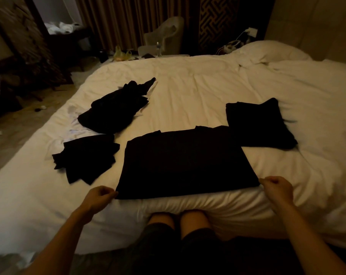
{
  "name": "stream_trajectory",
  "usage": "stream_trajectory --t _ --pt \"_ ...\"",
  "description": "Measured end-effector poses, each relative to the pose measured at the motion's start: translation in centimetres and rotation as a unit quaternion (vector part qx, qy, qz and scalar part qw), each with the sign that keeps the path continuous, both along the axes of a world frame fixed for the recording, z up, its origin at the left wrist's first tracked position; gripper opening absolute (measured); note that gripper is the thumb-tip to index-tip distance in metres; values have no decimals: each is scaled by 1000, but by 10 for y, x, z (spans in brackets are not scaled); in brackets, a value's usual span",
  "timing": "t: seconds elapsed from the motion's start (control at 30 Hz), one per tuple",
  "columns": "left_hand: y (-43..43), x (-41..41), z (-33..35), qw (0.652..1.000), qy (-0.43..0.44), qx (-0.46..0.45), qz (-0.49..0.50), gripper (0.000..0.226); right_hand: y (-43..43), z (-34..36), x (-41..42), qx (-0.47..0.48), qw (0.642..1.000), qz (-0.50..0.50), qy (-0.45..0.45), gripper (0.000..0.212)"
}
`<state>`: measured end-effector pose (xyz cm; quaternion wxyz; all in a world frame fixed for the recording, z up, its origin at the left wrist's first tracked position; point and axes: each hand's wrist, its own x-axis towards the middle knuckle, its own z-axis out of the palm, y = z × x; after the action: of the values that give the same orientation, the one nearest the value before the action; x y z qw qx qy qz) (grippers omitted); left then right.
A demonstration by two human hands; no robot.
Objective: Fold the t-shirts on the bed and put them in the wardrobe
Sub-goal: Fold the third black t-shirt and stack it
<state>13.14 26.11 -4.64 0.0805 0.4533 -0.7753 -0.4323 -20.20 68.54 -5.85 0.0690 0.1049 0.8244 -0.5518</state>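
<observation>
I stand at the edge of the bed [207,92], my knees against its white duvet, with a black t-shirt [186,163] laid flat in front of me, its near hem running along the mattress edge. My left hand [99,197] pinches the near left corner of that hem, fingers curled in on the cloth, and my right hand [277,188] pinches the near right corner the same way, so the hem lies straight between them. At the shirt's far right corner lies a folded black t-shirt [257,124], touching or overlapping it; I cannot tell which. To the left, near but apart, sits a small rumpled black pile [87,157], and farther back a crumpled black garment [116,110] lies in a heap. A white pillow [267,51] rests at the bed's far right, and a pale chair [166,36] stands beyond, before the curtains [112,20]
</observation>
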Motion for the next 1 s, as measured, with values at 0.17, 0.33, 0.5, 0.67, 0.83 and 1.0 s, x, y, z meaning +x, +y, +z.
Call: stream_trajectory --t 0.17,0.33,0.5,0.67,0.83,1.0 --pt "-16 -17 16 997 32 -70 -11 33 -35 35 30 66 987 74 129 16" --pt "-38 -53 30 993 69 -86 -40 34 -111 45 69 108 938 225 242 16" --pt "-71 -80 23 988 67 -105 -87 31 -195 36 130 125 871 360 309 14" --pt "-104 -112 8 981 45 -132 -136 24 -261 17 185 153 805 456 348 15" --pt "-128 -148 -7 982 -44 -131 -128 54 -302 -7 221 236 739 495 392 28" --pt "-139 -174 -13 992 -60 -82 -69 59 -323 -21 239 353 666 498 429 41"
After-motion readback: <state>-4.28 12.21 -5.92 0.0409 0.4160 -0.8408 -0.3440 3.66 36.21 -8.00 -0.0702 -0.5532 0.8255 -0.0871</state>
